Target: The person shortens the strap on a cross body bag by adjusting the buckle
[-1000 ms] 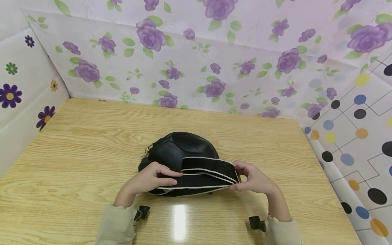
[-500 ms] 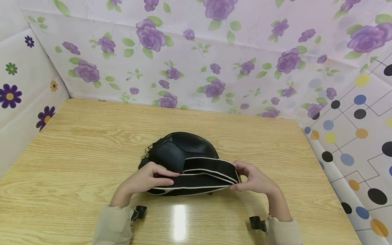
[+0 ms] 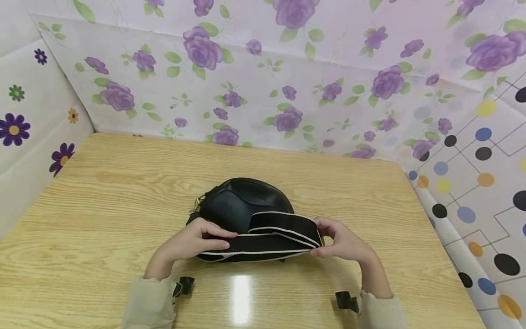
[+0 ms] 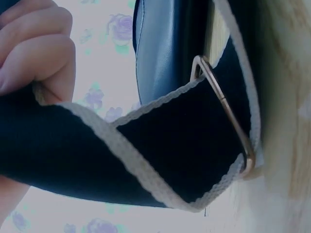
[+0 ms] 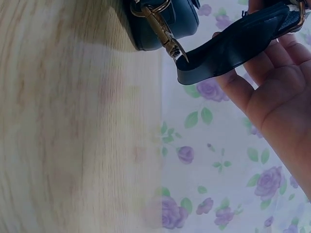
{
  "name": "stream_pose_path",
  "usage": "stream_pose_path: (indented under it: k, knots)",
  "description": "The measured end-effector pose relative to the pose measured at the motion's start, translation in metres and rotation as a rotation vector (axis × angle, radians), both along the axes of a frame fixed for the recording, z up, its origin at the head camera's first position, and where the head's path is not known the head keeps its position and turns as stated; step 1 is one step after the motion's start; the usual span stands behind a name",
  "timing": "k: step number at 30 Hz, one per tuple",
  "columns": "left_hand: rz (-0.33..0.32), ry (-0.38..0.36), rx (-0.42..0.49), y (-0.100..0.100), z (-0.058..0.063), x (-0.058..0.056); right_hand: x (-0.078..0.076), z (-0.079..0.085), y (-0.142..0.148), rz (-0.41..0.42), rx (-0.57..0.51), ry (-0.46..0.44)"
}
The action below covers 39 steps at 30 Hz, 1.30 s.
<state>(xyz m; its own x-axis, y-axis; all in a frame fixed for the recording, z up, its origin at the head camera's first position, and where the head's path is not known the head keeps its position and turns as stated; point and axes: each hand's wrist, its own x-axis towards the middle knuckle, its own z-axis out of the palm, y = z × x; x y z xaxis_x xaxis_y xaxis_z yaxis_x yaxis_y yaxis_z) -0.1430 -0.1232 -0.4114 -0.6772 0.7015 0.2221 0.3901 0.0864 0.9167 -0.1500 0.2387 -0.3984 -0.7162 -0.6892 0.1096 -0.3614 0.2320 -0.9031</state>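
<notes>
A black leather shoulder bag (image 3: 230, 208) lies on the table, its rounded top away from me. Its wide black strap (image 3: 263, 242), edged in white, runs folded along the near side. My left hand (image 3: 193, 240) pinches the strap's left part between thumb and fingers. At the strap's right end, my right hand (image 3: 339, 240) holds the fold, thumb at the near edge. In the left wrist view a gold rectangular ring (image 4: 223, 102) sits on the strap. The right wrist view has a gold snap hook (image 5: 163, 31) joined to a black leather tab (image 5: 228, 53), with my fingers against it.
The wooden table (image 3: 123, 196) spreads around the bag. Behind it rises a flowered wall covering (image 3: 255, 82), and a dotted one (image 3: 472, 214) stands to the right. Black wrist mounts (image 3: 186, 284) stick out by both sleeves.
My left hand has shifted a little left along the strap. The strap's upper loop has drawn slightly rightward. The right hand and the bag stay nearly still.
</notes>
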Motion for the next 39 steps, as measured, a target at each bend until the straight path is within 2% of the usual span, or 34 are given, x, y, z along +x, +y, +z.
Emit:
stream_pose_path:
  k: [8, 14, 21, 26, 32, 39]
  knots:
    - [0.009, -0.01, -0.006, -0.004, -0.001, 0.0, 0.001, 0.002, -0.002, 0.008, -0.002, 0.008]
    - [0.038, -0.029, -0.01, -0.012, -0.002, 0.001, 0.001, 0.001, 0.0, -0.011, 0.003, 0.005]
    - [0.047, -0.038, -0.011, -0.016, -0.002, 0.001, 0.008, 0.022, -0.009, -0.013, -0.012, 0.008]
    - [0.044, -0.04, -0.017, -0.018, -0.002, 0.0, 0.008, 0.021, -0.009, -0.012, -0.01, 0.003]
    - [0.023, -0.017, 0.017, -0.023, -0.003, 0.0, 0.007, 0.019, -0.007, -0.003, -0.012, 0.008]
    - [0.017, -0.012, 0.023, -0.027, -0.005, -0.001, 0.0, 0.0, 0.002, -0.002, -0.004, 0.007]
